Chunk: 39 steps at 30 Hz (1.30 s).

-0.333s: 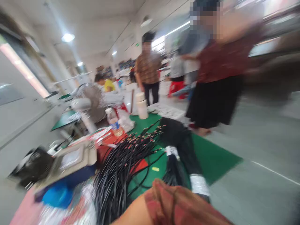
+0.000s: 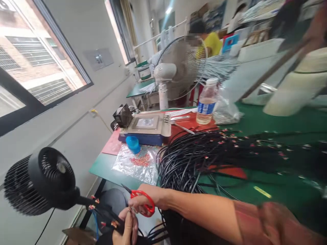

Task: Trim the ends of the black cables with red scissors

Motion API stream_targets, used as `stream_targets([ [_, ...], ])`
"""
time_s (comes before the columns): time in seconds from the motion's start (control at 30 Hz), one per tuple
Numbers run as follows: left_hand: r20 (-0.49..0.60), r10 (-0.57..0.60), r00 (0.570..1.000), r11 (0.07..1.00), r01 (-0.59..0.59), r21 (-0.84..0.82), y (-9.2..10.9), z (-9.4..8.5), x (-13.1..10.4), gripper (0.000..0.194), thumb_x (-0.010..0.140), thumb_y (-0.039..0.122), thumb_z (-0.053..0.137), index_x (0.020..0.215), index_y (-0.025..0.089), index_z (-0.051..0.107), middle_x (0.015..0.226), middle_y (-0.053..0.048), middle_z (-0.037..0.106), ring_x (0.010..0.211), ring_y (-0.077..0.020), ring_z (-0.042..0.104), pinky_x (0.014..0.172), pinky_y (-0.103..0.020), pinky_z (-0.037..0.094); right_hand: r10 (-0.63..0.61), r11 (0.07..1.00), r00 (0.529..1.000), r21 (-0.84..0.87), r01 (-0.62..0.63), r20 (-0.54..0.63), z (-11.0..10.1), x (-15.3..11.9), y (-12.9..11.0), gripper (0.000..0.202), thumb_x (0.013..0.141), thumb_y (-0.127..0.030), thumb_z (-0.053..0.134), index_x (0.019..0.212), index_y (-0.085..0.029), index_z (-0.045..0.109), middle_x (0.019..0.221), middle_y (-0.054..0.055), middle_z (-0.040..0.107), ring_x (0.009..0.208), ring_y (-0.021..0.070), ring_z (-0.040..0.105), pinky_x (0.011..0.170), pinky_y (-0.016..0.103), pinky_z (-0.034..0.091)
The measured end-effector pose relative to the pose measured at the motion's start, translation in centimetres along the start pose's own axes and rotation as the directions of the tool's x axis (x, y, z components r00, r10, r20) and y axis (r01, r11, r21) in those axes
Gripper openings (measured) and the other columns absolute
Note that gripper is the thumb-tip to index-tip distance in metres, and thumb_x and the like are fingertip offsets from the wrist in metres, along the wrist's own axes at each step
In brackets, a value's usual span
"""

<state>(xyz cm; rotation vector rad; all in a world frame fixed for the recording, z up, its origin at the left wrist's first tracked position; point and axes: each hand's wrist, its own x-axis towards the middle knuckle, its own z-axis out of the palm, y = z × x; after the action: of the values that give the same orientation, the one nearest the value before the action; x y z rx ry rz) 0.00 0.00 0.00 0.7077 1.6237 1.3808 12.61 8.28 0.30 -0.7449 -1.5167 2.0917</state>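
Note:
Both hands meet low in the picture. My right hand (image 2: 146, 197), reaching in from the right with a plaid sleeve, is closed round red-handled scissors (image 2: 144, 202); their dark tip points up and left. Just below, my left hand (image 2: 126, 226) pinches a black cable (image 2: 121, 224) near its end, its thumb upward. The fingers of both hands are almost touching there. Other black cable ends with bare coppery and reddish wires (image 2: 114, 224) stick out left of my left hand. Beside my right forearm, a large heap of black cables (image 2: 184, 163) lies on the green table (image 2: 255, 190).
A black fan (image 2: 55, 177) stands close on the left. Behind the hands are a clear plastic sheet with red bits (image 2: 140, 160), a blue cup (image 2: 133, 144) and a flat boxed device (image 2: 145, 126). Farther back are a bottle (image 2: 205, 102), a large fan (image 2: 178, 68) and a person in yellow (image 2: 213, 44).
My view has swung left and downward, bringing both hands, the scissors and the black fan into sight. The people standing on the right have mostly left the picture.

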Motion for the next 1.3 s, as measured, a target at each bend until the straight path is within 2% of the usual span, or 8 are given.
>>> stream_targets([
  [0.1, 0.149, 0.018, 0.989, 0.999, -0.011, -0.049, -0.5, 0.0, 0.7, 0.039, 0.055, 0.048, 0.069, 0.07, 0.013, 0.064, 0.036, 0.004, 0.048, 0.026, -0.0017, 0.023, 0.031, -0.021, 0.009, 0.02, 0.996, 1.0, 0.091, -0.019, -0.01, 0.4, -0.8, -0.5, 0.041, 0.065, -0.05, 0.064, 0.056, -0.011, 0.055, 0.039, -0.005, 0.046, 0.034, 0.0049, 0.04, 0.033, 0.016, 0.029],
  [0.23, 0.109, 0.029, 0.994, 0.996, -0.019, -0.09, -0.8, -0.4, 0.6, 0.036, 0.057, 0.045, 0.069, 0.074, 0.013, 0.064, 0.039, 0.003, 0.052, 0.028, -0.0026, 0.026, 0.032, -0.022, 0.012, -0.001, 0.998, 1.0, 0.058, 0.0, 0.01, 0.8, -1.1, -0.4, 0.041, 0.062, -0.05, 0.067, 0.053, -0.011, 0.054, 0.04, -0.005, 0.045, 0.034, 0.0037, 0.04, 0.034, 0.016, 0.028],
  [0.4, 0.081, -0.041, 0.996, 0.986, 0.053, -0.161, -1.0, -0.7, 0.7, 0.037, 0.054, 0.044, 0.072, 0.077, 0.015, 0.064, 0.041, 0.003, 0.054, 0.03, -0.0024, 0.027, 0.034, -0.02, 0.013, 0.048, 0.999, 0.998, -0.025, -0.047, 0.045, 0.7, -1.0, -0.3, 0.04, 0.059, -0.046, 0.071, 0.052, -0.011, 0.053, 0.041, -0.006, 0.045, 0.035, 0.0025, 0.039, 0.034, 0.015, 0.028],
  [0.57, 0.195, 0.0, 0.981, 0.991, 0.026, -0.13, -1.2, -0.8, 0.8, 0.032, 0.061, 0.042, 0.067, 0.074, 0.012, 0.064, 0.04, 0.003, 0.049, 0.031, -0.0005, 0.021, 0.038, -0.022, 0.006, 0.006, 0.989, 1.0, 0.149, -0.005, -0.007, 0.8, -0.9, -0.6, 0.041, 0.063, -0.049, 0.067, 0.056, -0.01, 0.056, 0.038, -0.005, 0.046, 0.032, 0.0046, 0.039, 0.032, 0.016, 0.026],
  [0.77, 0.264, 0.003, 0.964, 0.995, 0.024, -0.098, -1.5, -0.9, 0.9, 0.031, 0.066, 0.042, 0.063, 0.075, 0.012, 0.065, 0.041, 0.002, 0.045, 0.035, -0.0012, 0.022, 0.04, -0.023, 0.004, 0.058, 0.988, 0.998, 0.145, -0.056, -0.008, 0.7, -0.9, -0.7, 0.039, 0.061, -0.045, 0.069, 0.053, -0.011, 0.053, 0.038, -0.004, 0.046, 0.032, 0.0048, 0.04, 0.032, 0.016, 0.028],
  [0.97, 0.25, 0.012, 0.968, 0.991, 0.023, -0.136, -2.0, -1.0, 0.7, 0.031, 0.061, 0.044, 0.067, 0.069, 0.015, 0.064, 0.038, 0.003, 0.045, 0.036, -0.0038, 0.025, 0.039, -0.022, 0.009, 0.084, 0.991, 0.996, 0.099, -0.086, 0.028, 0.7, -0.9, -0.8, 0.037, 0.064, -0.044, 0.067, 0.055, -0.01, 0.055, 0.04, -0.004, 0.048, 0.033, 0.0048, 0.041, 0.034, 0.016, 0.031],
  [1.17, 0.173, -0.067, 0.983, 0.957, 0.113, -0.269, -1.9, -0.7, 0.5, 0.027, 0.054, 0.04, 0.074, 0.068, 0.019, 0.065, 0.048, 0.002, 0.055, 0.045, -0.0061, 0.043, 0.042, -0.017, 0.03, 0.049, 0.989, 0.999, 0.143, -0.047, -0.012, 0.8, -0.8, -0.6, 0.04, 0.063, -0.047, 0.067, 0.054, -0.011, 0.054, 0.037, -0.004, 0.047, 0.031, 0.0049, 0.04, 0.031, 0.016, 0.027],
  [1.3, 0.178, 0.004, 0.984, 0.973, 0.037, -0.227, -2.0, -0.7, 0.8, 0.026, 0.063, 0.038, 0.068, 0.073, 0.015, 0.064, 0.047, 0.003, 0.052, 0.042, -0.0031, 0.038, 0.038, -0.014, 0.022, 0.004, 0.988, 1.0, 0.153, -0.004, 0.0, 0.7, -0.8, -0.4, 0.041, 0.063, -0.048, 0.067, 0.055, -0.01, 0.055, 0.038, -0.005, 0.046, 0.031, 0.0047, 0.039, 0.032, 0.016, 0.027],
])
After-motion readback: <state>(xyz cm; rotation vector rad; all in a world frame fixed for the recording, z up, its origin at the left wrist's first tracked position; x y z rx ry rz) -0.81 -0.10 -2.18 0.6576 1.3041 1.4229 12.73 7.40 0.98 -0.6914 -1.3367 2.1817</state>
